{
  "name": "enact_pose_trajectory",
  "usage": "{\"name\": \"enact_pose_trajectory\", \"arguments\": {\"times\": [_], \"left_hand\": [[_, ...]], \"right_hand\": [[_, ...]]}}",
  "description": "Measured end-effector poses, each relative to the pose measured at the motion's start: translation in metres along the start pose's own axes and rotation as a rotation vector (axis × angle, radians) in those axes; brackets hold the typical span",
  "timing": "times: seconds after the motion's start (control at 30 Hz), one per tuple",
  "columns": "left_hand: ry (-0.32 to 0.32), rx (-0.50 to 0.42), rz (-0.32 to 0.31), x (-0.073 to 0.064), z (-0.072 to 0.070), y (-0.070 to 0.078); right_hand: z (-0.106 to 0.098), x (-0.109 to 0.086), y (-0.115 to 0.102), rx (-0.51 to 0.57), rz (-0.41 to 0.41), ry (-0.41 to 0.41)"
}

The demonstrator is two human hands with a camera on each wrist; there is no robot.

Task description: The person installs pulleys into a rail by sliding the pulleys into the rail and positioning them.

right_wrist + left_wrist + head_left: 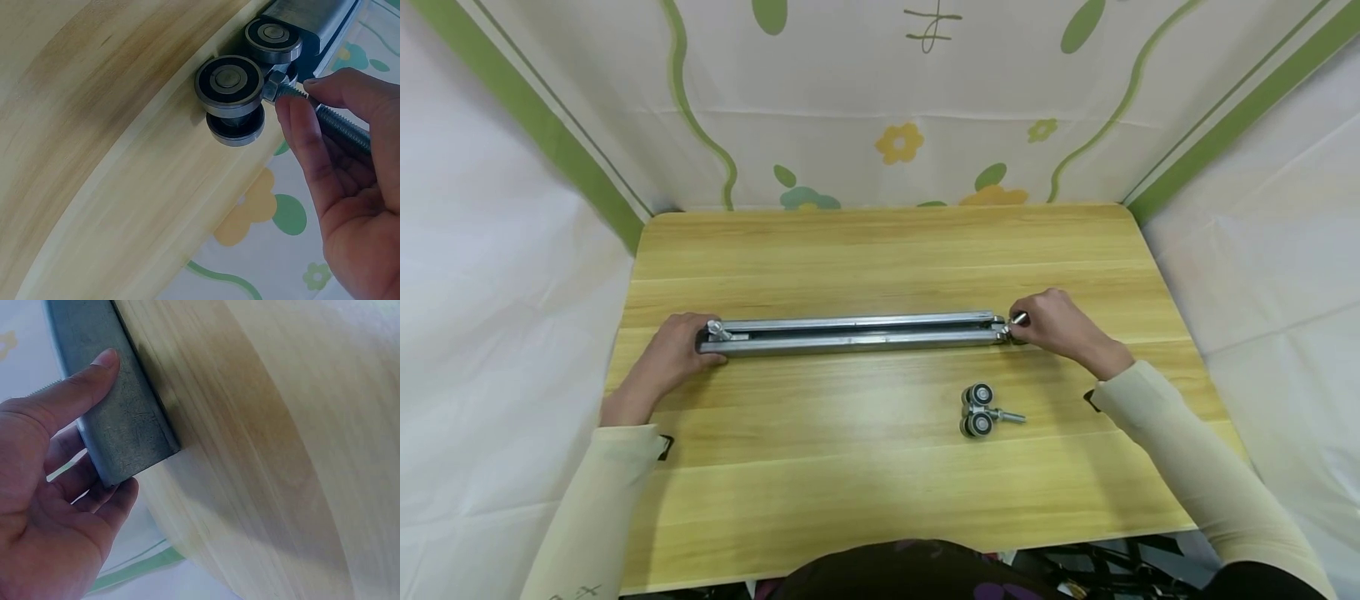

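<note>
A long silver metal rail (857, 343) with a slot along its top lies across the table. My left hand (676, 354) grips its left end; in the left wrist view the thumb (94, 378) lies along the rail's side (128, 419) and fingers curl under the end. A threaded bolt (718, 331) shows in the slot there. At the right end, my right hand (1056, 325) pinches the bolt (344, 128) of a roller trolley (229, 86). Its rear wheels are outside the rail, and one front wheel (273, 40) is at the rail's mouth.
Another roller trolley (977, 410) lies on the wooden table (820, 467), in front of the rail's right part, its bolt pointing right. Behind the table hangs a white cloth (835, 75) printed with flowers; plain white cloths (497, 333) hang at both sides.
</note>
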State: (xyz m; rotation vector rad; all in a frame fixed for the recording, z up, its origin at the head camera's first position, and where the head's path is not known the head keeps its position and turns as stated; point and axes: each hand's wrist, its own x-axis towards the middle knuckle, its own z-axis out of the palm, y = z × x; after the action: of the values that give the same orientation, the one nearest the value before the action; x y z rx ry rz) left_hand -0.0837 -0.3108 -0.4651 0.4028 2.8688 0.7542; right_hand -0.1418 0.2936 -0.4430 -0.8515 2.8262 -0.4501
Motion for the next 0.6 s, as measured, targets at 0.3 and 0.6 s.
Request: {"name": "enact_pose_trajectory", "arguments": {"times": [0.3, 0.6], "left_hand": [[0.001, 0.007, 0.004, 0.0008, -0.0024, 0.0006], [0.003, 0.000, 0.018, 0.0027, -0.0008, -0.0006]], "right_hand": [[-0.0013, 0.0009, -0.0011, 0.011, -0.009, 0.008], [0.0006, 0.0015, -0.0049, 0.038, -0.019, 0.011]]}}
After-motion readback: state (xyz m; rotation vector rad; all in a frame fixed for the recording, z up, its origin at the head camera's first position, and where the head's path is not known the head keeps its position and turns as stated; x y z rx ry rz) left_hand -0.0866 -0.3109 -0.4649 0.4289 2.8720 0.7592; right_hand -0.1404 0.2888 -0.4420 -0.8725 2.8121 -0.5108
